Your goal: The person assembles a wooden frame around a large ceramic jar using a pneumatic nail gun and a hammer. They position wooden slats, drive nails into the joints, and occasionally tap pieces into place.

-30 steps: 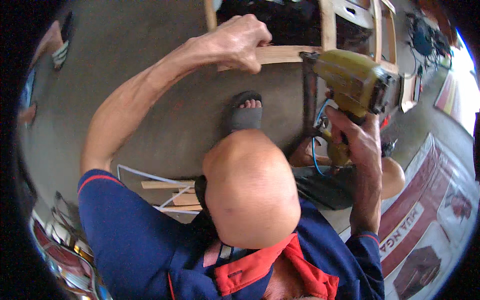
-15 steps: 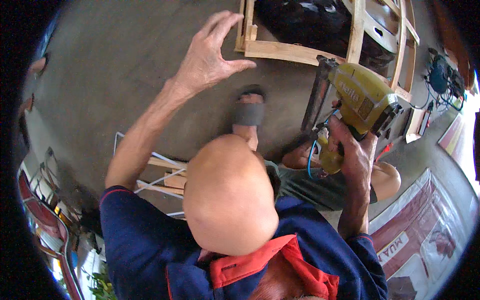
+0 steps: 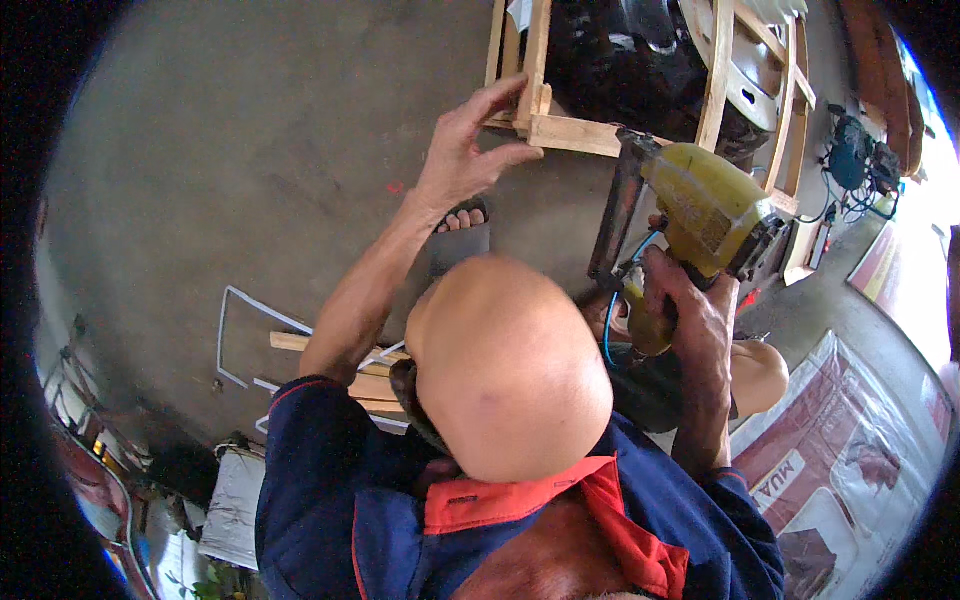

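Note:
My right hand [image 3: 690,300] grips a yellow-green nail gun [image 3: 705,205] by its handle. The gun's nose and dark magazine [image 3: 618,210] point away from me, and the nose meets or overlaps the near plank of a wooden crate [image 3: 575,134]. A blue air hose [image 3: 612,325] loops beside the handle. My left hand [image 3: 465,160] is at the crate's near left corner, thumb and fingers spread either side of it. The fingertips overlap the corner post; firm contact cannot be made out. Inside the crate lies a glossy black object [image 3: 625,60], partly hidden by slats.
White strips [image 3: 265,310] and loose wooden slats [image 3: 290,341] lie on the floor by my left arm. To the right are a plastic-wrapped red panel [image 3: 830,440] and a dark machine with cables [image 3: 850,155]. A white box [image 3: 235,500] stands lower left.
My left hand has come to the crate's corner, still with its fingers apart. The nail gun stays in my right hand, its nose now at the near plank. The view has shifted slightly.

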The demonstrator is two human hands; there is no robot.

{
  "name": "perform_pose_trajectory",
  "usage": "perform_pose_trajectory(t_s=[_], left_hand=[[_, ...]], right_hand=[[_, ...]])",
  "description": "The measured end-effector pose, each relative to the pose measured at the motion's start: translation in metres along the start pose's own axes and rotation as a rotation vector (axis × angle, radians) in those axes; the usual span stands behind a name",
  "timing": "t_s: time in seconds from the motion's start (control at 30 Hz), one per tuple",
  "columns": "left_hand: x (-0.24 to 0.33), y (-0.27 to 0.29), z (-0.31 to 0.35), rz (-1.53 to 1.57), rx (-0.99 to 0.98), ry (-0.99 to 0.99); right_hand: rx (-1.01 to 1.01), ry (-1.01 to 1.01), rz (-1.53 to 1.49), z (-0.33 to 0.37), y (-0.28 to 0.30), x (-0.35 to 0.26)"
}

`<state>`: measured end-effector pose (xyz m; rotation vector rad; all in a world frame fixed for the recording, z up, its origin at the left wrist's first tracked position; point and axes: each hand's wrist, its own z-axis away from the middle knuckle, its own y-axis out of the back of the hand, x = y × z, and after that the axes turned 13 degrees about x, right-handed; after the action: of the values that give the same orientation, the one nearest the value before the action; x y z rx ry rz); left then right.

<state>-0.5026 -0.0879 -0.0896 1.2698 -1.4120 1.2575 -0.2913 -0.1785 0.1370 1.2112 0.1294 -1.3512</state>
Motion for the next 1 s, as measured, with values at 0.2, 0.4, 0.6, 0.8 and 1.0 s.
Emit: perform_pose_trajectory(t_s=[0.2,0.4,0.6,0.8,1.0], left_hand=[[-0.03,-0.022,0.023,0.004,0.129,0.006],[-0.031,-0.05,0.023,-0.021,0.252,-0.034],[-0.04,-0.055,0.02,-0.087,0.254,-0.083],[-0.038,-0.064,0.023,-0.065,0.339,-0.068],[-0.041,-0.065,0.023,-0.123,0.392,-0.068]], right_hand=[[0.005,0.095,0.394,-0.012,0.025,-0.03],[-0.126,0.466,0.714,-0.033,0.031,-0.058],[-0.288,0.688,0.879,-0.067,0.04,-0.06],[-0.347,0.867,0.98,-0.08,0.048,-0.067],[-0.362,0.91,1.044,-0.09,0.044,-0.079]])
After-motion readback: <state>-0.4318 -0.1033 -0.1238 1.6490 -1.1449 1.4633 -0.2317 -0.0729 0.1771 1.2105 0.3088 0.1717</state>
